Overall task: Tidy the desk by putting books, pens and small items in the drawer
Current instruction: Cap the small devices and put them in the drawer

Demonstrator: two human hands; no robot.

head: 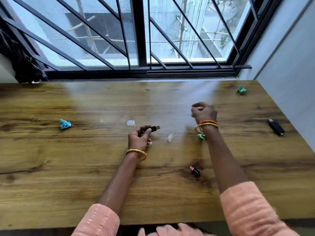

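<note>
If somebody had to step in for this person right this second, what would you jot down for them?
Left hand: fingers grip a black USB stick, metal plug pointing right.
Right hand: raised above the desk, fingers curled and blurred; I cannot tell if it holds anything.
Still lying on the desk: small black adapter near the front, long black stick far right, clear caps and, crumpled wrappers at left, far right and by the right wrist.
No drawer in view; nothing seen stowed. All of these are left to put away.
</note>
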